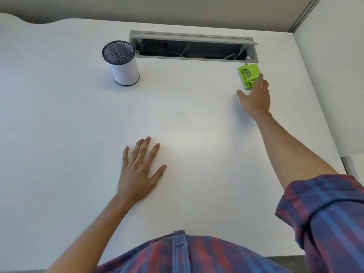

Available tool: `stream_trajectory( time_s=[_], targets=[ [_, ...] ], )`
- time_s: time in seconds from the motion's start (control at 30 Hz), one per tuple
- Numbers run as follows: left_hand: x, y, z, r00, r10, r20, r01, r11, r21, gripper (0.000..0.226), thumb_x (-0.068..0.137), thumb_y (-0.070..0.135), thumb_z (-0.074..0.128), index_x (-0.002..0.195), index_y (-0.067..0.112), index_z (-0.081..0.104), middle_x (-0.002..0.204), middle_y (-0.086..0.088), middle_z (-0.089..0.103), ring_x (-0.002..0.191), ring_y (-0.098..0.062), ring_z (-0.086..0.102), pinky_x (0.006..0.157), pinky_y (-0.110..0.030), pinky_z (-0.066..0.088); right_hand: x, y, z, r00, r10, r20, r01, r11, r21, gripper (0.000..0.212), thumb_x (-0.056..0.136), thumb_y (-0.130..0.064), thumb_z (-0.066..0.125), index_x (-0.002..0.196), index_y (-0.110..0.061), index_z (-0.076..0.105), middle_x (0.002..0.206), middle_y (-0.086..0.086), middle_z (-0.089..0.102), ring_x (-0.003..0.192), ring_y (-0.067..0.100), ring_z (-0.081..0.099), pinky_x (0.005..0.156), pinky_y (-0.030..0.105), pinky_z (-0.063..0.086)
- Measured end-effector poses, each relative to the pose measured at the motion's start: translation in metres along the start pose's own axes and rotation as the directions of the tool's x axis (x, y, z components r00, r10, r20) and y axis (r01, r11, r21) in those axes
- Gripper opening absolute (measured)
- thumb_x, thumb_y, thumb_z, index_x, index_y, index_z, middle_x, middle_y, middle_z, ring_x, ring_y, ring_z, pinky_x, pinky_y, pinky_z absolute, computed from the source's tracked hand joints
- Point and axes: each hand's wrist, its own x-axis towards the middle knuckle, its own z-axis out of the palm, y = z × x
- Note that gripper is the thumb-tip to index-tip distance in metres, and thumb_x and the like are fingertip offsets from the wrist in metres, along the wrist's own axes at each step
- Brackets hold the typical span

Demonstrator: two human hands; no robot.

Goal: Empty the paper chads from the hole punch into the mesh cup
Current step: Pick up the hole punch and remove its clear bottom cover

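Observation:
A small lime-green hole punch (247, 74) sits on the white desk (187, 125) at the far right. My right hand (255, 97) reaches over its near end with the fingers spread, the fingertips at the punch and the thumb out to the left; whether it touches the punch is unclear. The mesh cup (122, 63), a black mesh cylinder with a white wrap, stands upright at the far left-centre with its mouth open. My left hand (140, 170) lies flat on the desk, palm down, fingers apart, holding nothing.
An open grey cable tray slot (193, 47) with wires inside runs along the desk's back between cup and punch. A white partition wall (331, 75) borders the desk on the right. My plaid shirt fills the bottom of the view.

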Motion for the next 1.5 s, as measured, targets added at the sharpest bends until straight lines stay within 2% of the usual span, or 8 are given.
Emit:
stream_trajectory(
  time_s=[0.57,0.97,1.1,1.17,1.23,1.33,1.4,1.5],
  targets=[
    [0.002,-0.002,0.002,1.0,-0.006,0.004,0.006,0.999,0.042,0.067,0.098,0.06,0.032,0.156,0.028,0.025,0.167,-0.004,0.018,0.154,-0.024,0.014,0.124,-0.052,0.007,0.047,0.005,0.004,0.998,-0.032,-0.047,0.027,0.994,-0.103,0.073,0.093,-0.04,0.061,0.151,-0.014,0.025,0.132,0.023,0.053,0.122,0.043,0.047,0.095,0.05,0.041],
    [0.001,-0.001,0.0,1.0,-0.007,0.013,0.007,1.0,0.022,0.067,0.098,0.06,0.03,0.155,0.026,0.029,0.166,-0.005,0.021,0.154,-0.025,0.016,0.123,-0.053,0.009,-0.009,-0.004,-0.005,1.0,-0.006,-0.004,0.006,1.0,0.007,0.073,0.064,-0.039,0.082,0.123,-0.01,0.05,0.114,0.02,0.063,0.108,0.04,0.055,0.086,0.039,0.042],
    [0.001,0.001,-0.003,1.0,-0.005,0.016,0.005,1.0,0.011,0.067,0.098,0.06,0.029,0.155,0.025,0.03,0.166,-0.005,0.021,0.154,-0.025,0.017,0.123,-0.053,0.009,-0.048,-0.005,-0.002,0.998,0.058,0.005,-0.058,0.977,0.206,0.067,0.061,-0.046,0.081,0.118,-0.017,0.058,0.1,0.008,0.071,0.102,0.03,0.062,0.079,0.029,0.04],
    [0.001,0.002,-0.004,1.0,-0.007,0.016,0.007,1.0,-0.013,0.068,0.097,0.06,0.029,0.155,0.024,0.032,0.166,-0.006,0.021,0.154,-0.026,0.016,0.124,-0.053,0.008,-0.067,-0.007,-0.003,0.991,0.125,0.045,-0.133,0.914,0.383,0.055,0.062,-0.045,0.081,0.108,-0.022,0.063,0.082,-0.003,0.073,0.089,0.019,0.07,0.079,0.028,0.05],
    [0.002,0.004,-0.006,1.0,-0.016,0.015,0.017,0.999,-0.04,0.069,0.096,0.06,0.03,0.154,0.023,0.034,0.166,-0.006,0.022,0.154,-0.026,0.016,0.123,-0.053,0.007,-0.086,-0.009,-0.003,0.979,0.17,0.111,-0.203,0.79,0.579,0.04,0.066,-0.039,0.083,0.099,-0.024,0.065,0.072,-0.007,0.072,0.071,0.011,0.071,0.078,0.035,0.059],
    [0.002,0.005,-0.007,1.0,-0.03,0.008,0.03,0.997,-0.069,0.07,0.094,0.061,0.03,0.152,0.022,0.037,0.165,-0.007,0.024,0.153,-0.027,0.017,0.123,-0.053,0.007,-0.111,-0.014,-0.006,0.936,0.183,0.302,-0.353,0.514,0.782,0.027,0.081,-0.028,0.076,0.101,-0.012,0.069,0.086,0.007,0.071,0.067,0.013,0.067,0.064,0.029,0.06],
    [0.001,0.007,-0.008,0.999,-0.034,0.0,0.034,0.996,-0.084,0.071,0.094,0.061,0.03,0.151,0.02,0.039,0.165,-0.008,0.024,0.154,-0.026,0.015,0.124,-0.052,0.006,-0.127,-0.016,-0.013,0.888,0.111,0.446,-0.458,0.297,0.838,0.019,0.089,-0.026,0.067,0.097,-0.009,0.068,0.09,0.012,0.072,0.07,0.016,0.069,0.062,0.026,0.057],
    [-0.001,0.008,-0.009,0.999,-0.038,-0.01,0.037,0.995,-0.094,0.073,0.093,0.061,0.03,0.151,0.018,0.04,0.165,-0.008,0.023,0.154,-0.026,0.014,0.124,-0.05,0.005,-0.151,-0.019,-0.023,0.819,-0.061,0.57,-0.567,0.062,0.821,0.03,0.094,-0.029,0.056,0.11,-0.004,0.063,0.091,0.013,0.073,0.074,0.018,0.068,0.066,0.026,0.058]
  ],
)
